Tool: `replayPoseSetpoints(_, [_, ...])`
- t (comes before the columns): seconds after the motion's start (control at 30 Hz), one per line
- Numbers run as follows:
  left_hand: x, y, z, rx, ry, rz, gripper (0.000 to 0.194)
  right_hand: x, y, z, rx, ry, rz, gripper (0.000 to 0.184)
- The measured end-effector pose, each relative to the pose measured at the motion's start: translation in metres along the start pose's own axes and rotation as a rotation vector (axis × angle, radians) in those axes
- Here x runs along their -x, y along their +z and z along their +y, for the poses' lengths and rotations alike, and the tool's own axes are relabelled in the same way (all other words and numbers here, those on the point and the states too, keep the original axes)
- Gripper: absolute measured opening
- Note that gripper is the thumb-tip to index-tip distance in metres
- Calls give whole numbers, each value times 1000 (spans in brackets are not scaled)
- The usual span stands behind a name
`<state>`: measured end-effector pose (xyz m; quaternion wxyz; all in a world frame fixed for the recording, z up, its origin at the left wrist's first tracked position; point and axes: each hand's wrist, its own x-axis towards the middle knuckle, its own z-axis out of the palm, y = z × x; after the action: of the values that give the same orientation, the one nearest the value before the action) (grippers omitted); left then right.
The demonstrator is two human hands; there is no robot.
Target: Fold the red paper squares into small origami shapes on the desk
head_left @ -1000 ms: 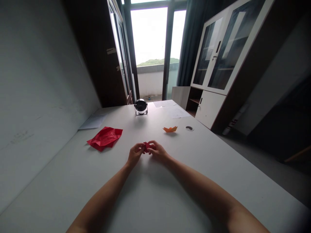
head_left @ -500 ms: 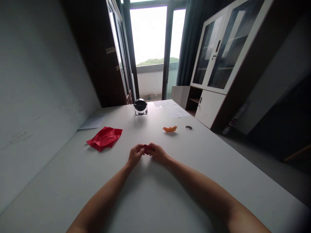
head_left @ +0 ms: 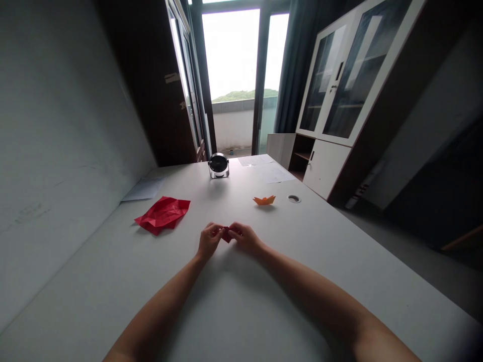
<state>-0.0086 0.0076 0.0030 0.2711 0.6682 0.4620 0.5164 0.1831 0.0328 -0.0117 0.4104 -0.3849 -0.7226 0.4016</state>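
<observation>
Between 2 hands [head_left: 227, 238]: small red paper [head_left: 227, 235], pinched, partly hidden by fingers.

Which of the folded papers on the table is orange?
The small boat-like one, beside the round hole. The other two are red: one in the hands, one lying spread out at the left.

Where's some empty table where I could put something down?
The white tabletop is bare between the left arm and right arm, and between the crinkled red paper sheet and orange folded-paper shape. It's crowded where the left hand and right hand pinch the small folded red paper.
</observation>
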Motion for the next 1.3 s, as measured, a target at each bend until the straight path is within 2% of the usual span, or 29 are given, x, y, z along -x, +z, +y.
replayPoseSetpoints(0.2, [1, 1, 3, -5, 26, -7, 16, 1, -2, -7, 2, -86, 66, 21])
replayPoseSetpoints(0.53, [1, 1, 5, 10, 6, -40, 15, 1, -2, -12, 49, -151, 119, 20])
replayPoseSetpoints(0.7, [1, 2, 1, 59, -36, -33, 15, 0, -1, -8, 76, -173, 160, 17])
replayPoseSetpoints(0.87, [-1, 4, -7, 182, -118, 23, 20, -2, -3, -5, 92, -148, 227, 15])
replayPoseSetpoints(1.1, [-4, 3, -13, 215, -158, 100, 22, 0, -5, -9, 84, -74, 207, 11])
replayPoseSetpoints(1.3, [1, 5, -4, 41, -57, 36, 15, 2, -3, -7, 86, -105, 160, 6])
